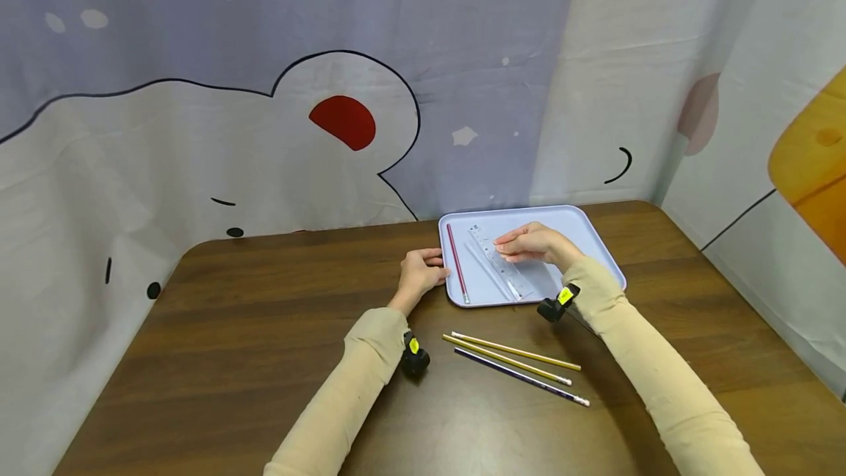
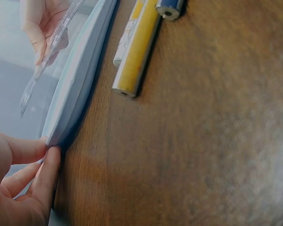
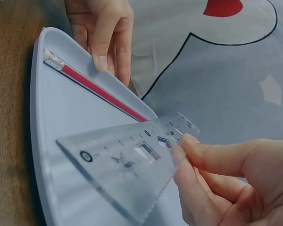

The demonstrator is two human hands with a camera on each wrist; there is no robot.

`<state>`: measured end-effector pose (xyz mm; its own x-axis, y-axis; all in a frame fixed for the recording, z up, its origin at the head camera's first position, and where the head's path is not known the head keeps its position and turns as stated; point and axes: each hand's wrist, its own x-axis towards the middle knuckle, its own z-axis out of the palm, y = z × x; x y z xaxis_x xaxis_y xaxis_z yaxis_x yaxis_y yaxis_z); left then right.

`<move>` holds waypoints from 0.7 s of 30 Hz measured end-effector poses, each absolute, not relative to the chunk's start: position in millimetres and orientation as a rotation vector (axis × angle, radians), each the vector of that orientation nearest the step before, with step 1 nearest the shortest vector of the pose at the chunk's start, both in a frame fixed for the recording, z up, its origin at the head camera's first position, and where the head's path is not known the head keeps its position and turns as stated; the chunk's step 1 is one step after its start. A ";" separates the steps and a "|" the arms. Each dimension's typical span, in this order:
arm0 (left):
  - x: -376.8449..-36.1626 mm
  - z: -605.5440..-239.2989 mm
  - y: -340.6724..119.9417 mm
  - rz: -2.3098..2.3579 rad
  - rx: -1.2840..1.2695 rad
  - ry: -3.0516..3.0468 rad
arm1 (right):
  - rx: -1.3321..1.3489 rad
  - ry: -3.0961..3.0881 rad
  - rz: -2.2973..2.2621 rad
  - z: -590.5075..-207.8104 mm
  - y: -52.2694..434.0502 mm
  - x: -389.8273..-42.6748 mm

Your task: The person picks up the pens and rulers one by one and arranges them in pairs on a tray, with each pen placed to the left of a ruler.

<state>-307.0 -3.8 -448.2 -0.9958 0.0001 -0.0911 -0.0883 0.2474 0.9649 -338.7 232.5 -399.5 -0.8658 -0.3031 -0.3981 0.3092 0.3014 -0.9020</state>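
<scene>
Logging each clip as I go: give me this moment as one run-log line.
left hand: grips tray edge | right hand: pinches clear ruler above tray | red pencil: in tray | three pencils: on table

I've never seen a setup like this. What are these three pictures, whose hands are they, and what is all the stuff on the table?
There is no machine: a person wears three cameras. The wide picture comes from the head; the two close ones come from small cameras strapped to each wrist. On the brown table sits a pale blue tray with a red pencil in it. The left hand holds the tray's edge. The right hand pinches a clear plastic ruler over the tray. Three more pencils, two yellow and one dark blue, lie on the table nearer the person.
</scene>
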 end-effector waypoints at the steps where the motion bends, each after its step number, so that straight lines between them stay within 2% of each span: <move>1: -307.0 -448.5 -3.9 1.881 -0.085 2.426 | 0.004 2.069 -1.604 -400.0 232.2 -339.4; 21: -308.3 -451.8 -3.8 1.882 -0.058 2.444 | 0.083 2.032 -1.691 -405.5 224.4 -347.8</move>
